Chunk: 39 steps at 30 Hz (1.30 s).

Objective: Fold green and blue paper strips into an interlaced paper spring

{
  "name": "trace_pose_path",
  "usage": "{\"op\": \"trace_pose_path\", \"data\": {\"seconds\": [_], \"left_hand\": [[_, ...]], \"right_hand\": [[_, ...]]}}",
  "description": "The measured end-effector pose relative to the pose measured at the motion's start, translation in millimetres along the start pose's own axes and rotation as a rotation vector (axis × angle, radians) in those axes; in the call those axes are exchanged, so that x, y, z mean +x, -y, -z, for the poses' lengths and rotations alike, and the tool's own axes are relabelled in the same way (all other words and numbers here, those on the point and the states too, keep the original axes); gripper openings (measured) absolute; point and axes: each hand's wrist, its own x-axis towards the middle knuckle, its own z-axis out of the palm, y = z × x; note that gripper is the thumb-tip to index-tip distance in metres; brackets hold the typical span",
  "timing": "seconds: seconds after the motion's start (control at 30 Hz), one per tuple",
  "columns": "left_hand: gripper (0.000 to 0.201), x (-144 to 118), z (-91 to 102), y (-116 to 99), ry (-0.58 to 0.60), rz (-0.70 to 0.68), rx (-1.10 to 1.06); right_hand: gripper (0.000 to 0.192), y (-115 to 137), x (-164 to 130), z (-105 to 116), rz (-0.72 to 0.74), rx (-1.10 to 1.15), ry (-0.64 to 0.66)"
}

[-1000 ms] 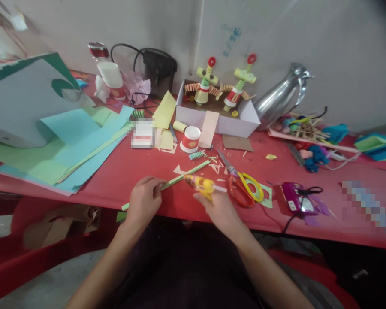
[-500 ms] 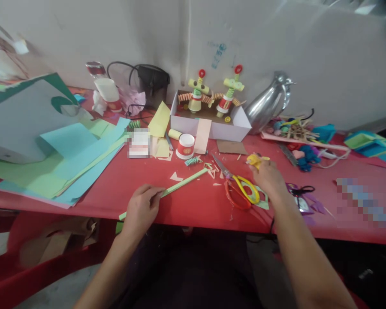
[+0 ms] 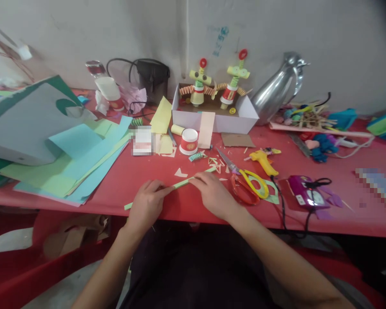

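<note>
A narrow light-green paper strip [image 3: 182,183] slants across the red table's front part. My left hand [image 3: 148,201] pinches it left of its middle, fingers closed. My right hand [image 3: 212,193] grips the same strip farther along, thumb and fingertips together on it. Just right of that hand lie scissors [image 3: 241,174] with one red and one yellow handle, over a cut green paper scrap. A yellow hot glue gun [image 3: 264,161] rests behind them, its black cord running to the front edge. Beyond the strip are a folded paper spring [image 3: 197,156] and a red-and-white paper cup [image 3: 189,141].
Two paper-cup figures stand in a white box [image 3: 212,122] at the back. A steel jug [image 3: 276,86] leans beside it. Coloured paper sheets [image 3: 83,146] cover the left side. A purple box [image 3: 305,191] with a black cable sits right, near the front edge.
My right hand has let go of the yellow glue gun, now lying on the table, and has come left onto the paper strip. My left hand still holds the strip.
</note>
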Motion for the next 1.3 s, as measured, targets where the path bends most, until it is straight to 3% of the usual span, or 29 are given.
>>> {"op": "trace_pose_path", "data": {"seconds": [0.3,0.6,0.77,0.9,1.1,1.3], "left_hand": [[0.043,-0.9,0.2,2.6,0.061,-0.116,0.102],[0.039,14.1,11.7,-8.7,0.178,-0.003,0.034],[0.023,14.8,10.3,-3.8,0.144,0.171,-0.11],[0.015,18.2,9.8,-3.6,0.159,0.18,-0.102],[0.016,20.0,13.0,1.3,0.153,0.234,-0.073],[0.02,34.8,25.2,13.8,0.068,0.222,-0.172]], "right_hand": [[0.041,-0.1,7.9,3.8,-0.005,-0.143,0.112],[0.035,11.6,13.3,5.0,-0.057,-0.119,0.117],[0.044,-0.1,14.9,13.1,-0.085,-0.062,0.133],[0.034,-18.8,23.9,21.7,-0.164,-0.089,0.076],[0.016,-40.1,23.6,30.8,-0.193,0.096,0.094],[0.022,-24.2,13.8,53.6,-0.361,0.329,0.022]]}}
